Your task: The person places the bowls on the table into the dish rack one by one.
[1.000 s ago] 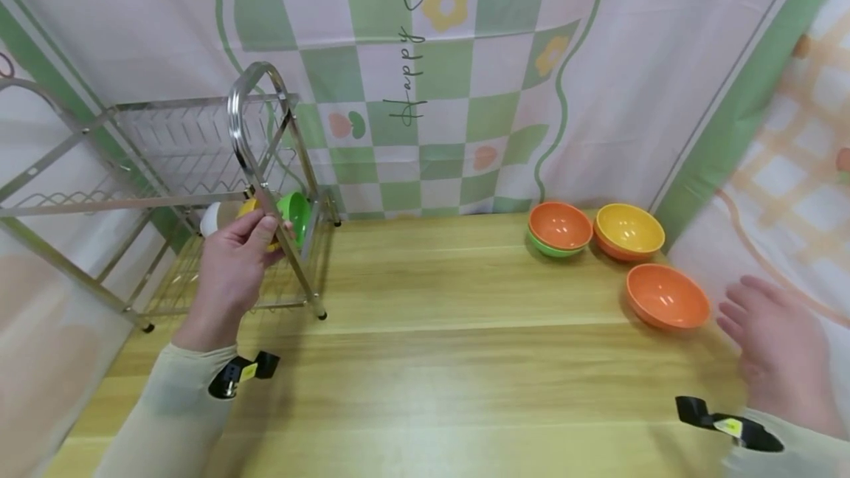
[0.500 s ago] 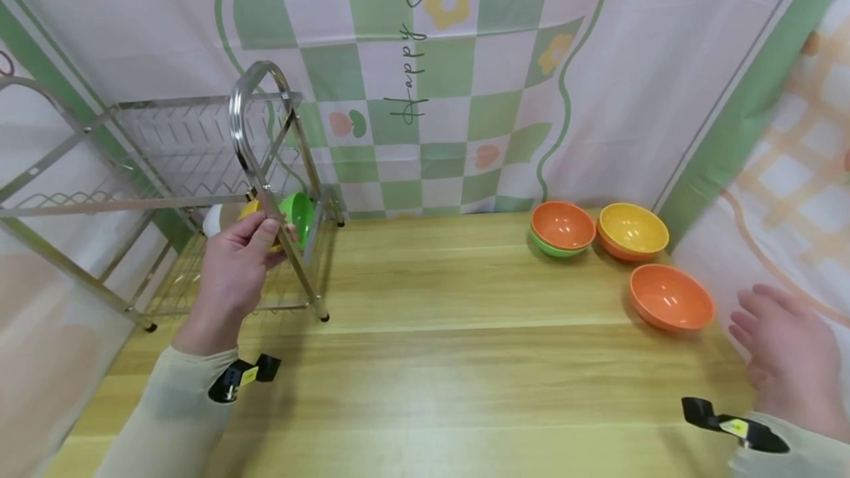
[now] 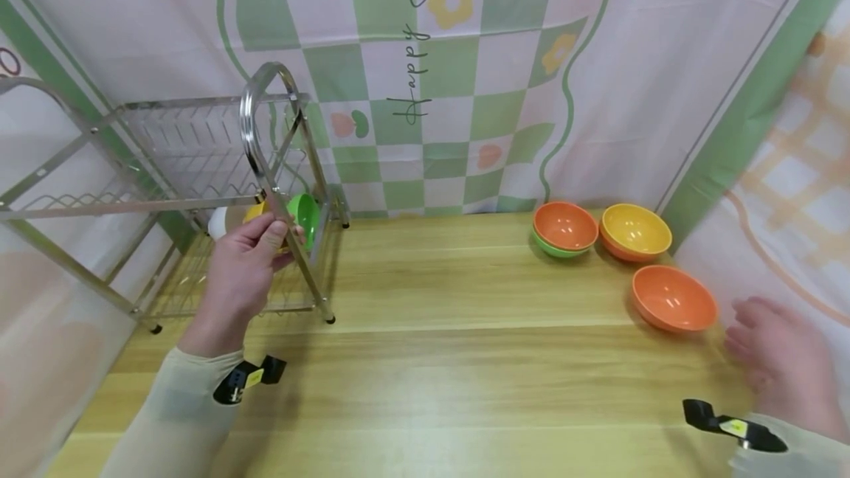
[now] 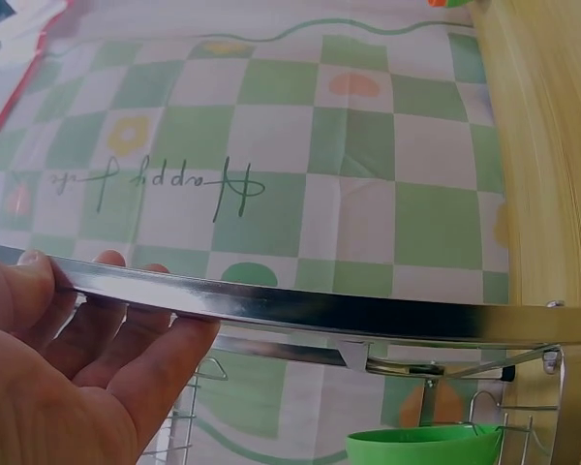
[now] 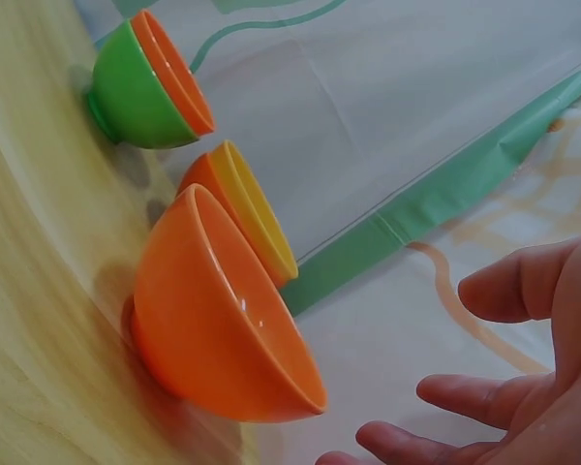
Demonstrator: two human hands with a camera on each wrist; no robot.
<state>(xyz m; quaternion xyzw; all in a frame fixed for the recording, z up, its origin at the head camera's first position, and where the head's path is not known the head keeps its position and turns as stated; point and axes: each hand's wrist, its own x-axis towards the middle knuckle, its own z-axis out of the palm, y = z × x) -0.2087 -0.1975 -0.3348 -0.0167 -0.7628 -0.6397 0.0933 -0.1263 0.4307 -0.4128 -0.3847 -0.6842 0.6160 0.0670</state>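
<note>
My left hand (image 3: 242, 264) grips the front right post of a two-tier metal dish rack (image 3: 305, 268), thumb on one side and fingers round the other. In the left wrist view its fingers (image 4: 165, 373) wrap the shiny bar (image 4: 300, 305). Behind it, on the lower tier, stand a green bowl (image 3: 305, 216), a yellow bowl (image 3: 255, 210) partly hidden by the hand, and a white one (image 3: 218, 223). My right hand (image 3: 783, 352), slightly blurred, hovers with loose fingers beside an orange bowl (image 3: 674, 299), apart from it and holding nothing.
Behind the single orange bowl are two stacks: an orange bowl (image 3: 564, 223) in a green one (image 3: 556, 249), and a yellow bowl (image 3: 635, 229) in an orange one. A printed curtain (image 3: 438, 94) hangs along the back of the wooden table (image 3: 432, 360).
The rack and my left hand have shifted slightly right in the head view, a little more than the background. My right hand moved slightly right, then back a little. The grip stays the same.
</note>
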